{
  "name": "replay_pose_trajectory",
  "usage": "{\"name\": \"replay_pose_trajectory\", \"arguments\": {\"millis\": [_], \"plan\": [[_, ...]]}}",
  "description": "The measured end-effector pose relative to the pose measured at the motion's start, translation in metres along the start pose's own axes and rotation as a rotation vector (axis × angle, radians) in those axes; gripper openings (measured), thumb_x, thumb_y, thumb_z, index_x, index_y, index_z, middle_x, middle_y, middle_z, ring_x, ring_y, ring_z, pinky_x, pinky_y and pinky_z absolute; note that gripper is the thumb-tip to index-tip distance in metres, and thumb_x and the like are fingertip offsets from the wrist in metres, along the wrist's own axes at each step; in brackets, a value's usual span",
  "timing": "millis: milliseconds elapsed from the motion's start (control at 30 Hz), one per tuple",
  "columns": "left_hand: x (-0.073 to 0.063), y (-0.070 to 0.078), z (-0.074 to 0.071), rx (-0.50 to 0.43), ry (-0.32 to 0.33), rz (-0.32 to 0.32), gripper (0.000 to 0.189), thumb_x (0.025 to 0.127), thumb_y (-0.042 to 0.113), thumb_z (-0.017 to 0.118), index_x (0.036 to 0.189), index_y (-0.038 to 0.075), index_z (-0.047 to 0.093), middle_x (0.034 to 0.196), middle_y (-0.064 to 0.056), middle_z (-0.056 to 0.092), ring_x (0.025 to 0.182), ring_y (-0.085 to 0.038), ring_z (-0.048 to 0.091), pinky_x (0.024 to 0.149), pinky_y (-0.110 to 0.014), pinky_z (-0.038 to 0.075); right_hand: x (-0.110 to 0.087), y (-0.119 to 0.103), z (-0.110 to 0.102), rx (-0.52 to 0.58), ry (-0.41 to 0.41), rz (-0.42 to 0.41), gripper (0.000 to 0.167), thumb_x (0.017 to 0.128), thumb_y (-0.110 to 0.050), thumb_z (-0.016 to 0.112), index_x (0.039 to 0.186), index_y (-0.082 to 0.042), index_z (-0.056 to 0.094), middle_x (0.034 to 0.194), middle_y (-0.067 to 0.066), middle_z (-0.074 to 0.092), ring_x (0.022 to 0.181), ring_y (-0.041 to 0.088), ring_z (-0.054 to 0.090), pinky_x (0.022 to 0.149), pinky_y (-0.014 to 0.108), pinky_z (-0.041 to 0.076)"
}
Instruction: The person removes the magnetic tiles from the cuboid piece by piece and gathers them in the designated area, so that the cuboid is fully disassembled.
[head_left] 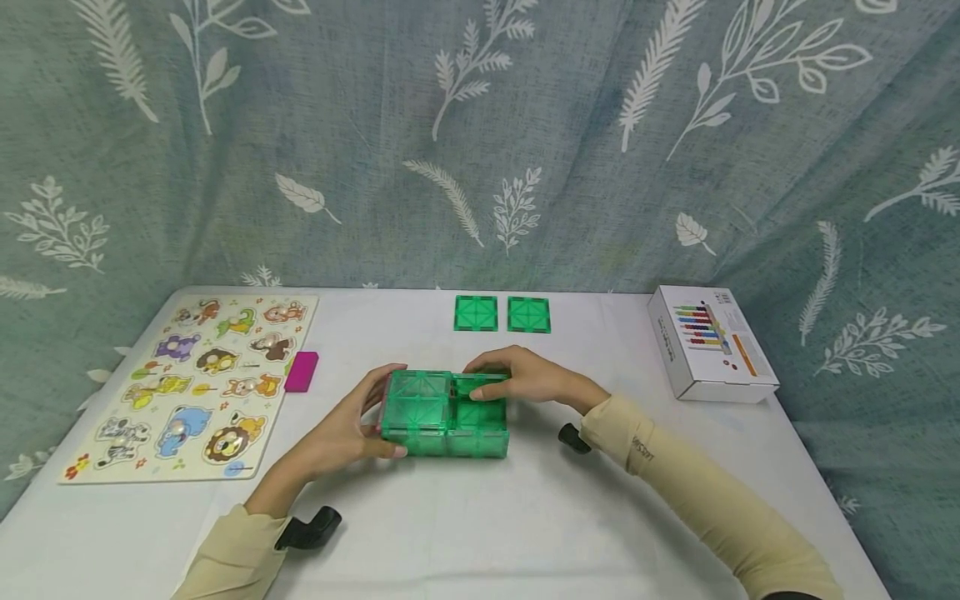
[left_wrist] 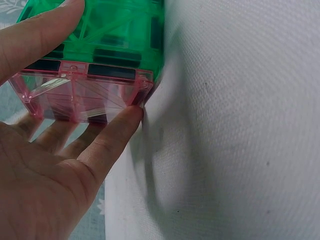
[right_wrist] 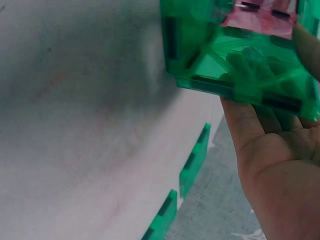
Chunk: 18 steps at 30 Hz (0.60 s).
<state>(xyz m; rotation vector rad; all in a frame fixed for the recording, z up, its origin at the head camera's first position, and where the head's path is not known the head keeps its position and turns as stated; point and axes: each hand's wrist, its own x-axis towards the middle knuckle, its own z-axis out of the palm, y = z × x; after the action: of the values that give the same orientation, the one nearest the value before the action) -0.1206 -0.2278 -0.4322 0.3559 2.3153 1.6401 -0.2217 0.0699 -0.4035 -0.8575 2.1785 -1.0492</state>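
Note:
A box of translucent green magnetic tiles point(head_left: 417, 404) stands on the white table in front of the person. Its left end is a pink magnetic tile point(left_wrist: 82, 97). The left hand point(head_left: 337, 429) holds that end, thumb at the front and fingers round the back. At the right half, which looks uncovered on top, the right hand point(head_left: 536, 379) pinches a green magnetic tile point(right_wrist: 250, 75) of the box. Its thumb is on the inner side and its fingers lie behind the tile. Another pink tile point(right_wrist: 260, 20) shows inside the box in the right wrist view.
Two loose green tiles point(head_left: 476, 313) lie flat near the table's back edge. An animal puzzle board point(head_left: 296, 367) is at the left, with a magenta block point(head_left: 302, 372) at its edge. A white printed box point(head_left: 712, 343) sits at the back right. Patterned cloth hangs behind.

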Motion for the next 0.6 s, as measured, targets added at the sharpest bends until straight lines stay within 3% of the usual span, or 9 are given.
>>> {"name": "replay_pose_trajectory", "arguments": {"millis": [133,367,600], "plan": [[0.000,0.000,0.000,0.003,0.000,-0.001,0.112,0.068,0.005,0.089,0.157,0.019,0.024,0.165,-0.017,0.024,0.155,-0.046,0.011,0.110,-0.064,0.043,0.003,0.002,0.004,-0.017,0.014,0.009,0.042,0.094,-0.028,0.071,0.135,-0.018,0.063,0.143,0.003,0.061,0.139,0.024,0.052,0.114,0.046,0.044],[0.002,0.000,0.001,0.000,-0.007,-0.006,0.111,0.069,0.005,0.089,0.157,0.020,0.024,0.165,-0.016,0.023,0.156,-0.046,0.011,0.110,-0.062,0.043,0.006,0.008,0.011,-0.016,0.024,0.019,0.032,0.096,-0.022,0.068,0.128,-0.018,0.068,0.129,0.000,0.069,0.124,0.019,0.062,0.105,0.040,0.051],[0.000,0.000,0.001,0.010,0.002,-0.010,0.111,0.069,0.005,0.089,0.157,0.020,0.024,0.165,-0.016,0.024,0.155,-0.046,0.011,0.109,-0.064,0.043,0.007,0.010,0.015,0.018,0.034,0.032,0.028,0.097,-0.020,0.067,0.124,-0.017,0.070,0.126,0.002,0.070,0.123,0.021,0.062,0.105,0.042,0.051]]}}
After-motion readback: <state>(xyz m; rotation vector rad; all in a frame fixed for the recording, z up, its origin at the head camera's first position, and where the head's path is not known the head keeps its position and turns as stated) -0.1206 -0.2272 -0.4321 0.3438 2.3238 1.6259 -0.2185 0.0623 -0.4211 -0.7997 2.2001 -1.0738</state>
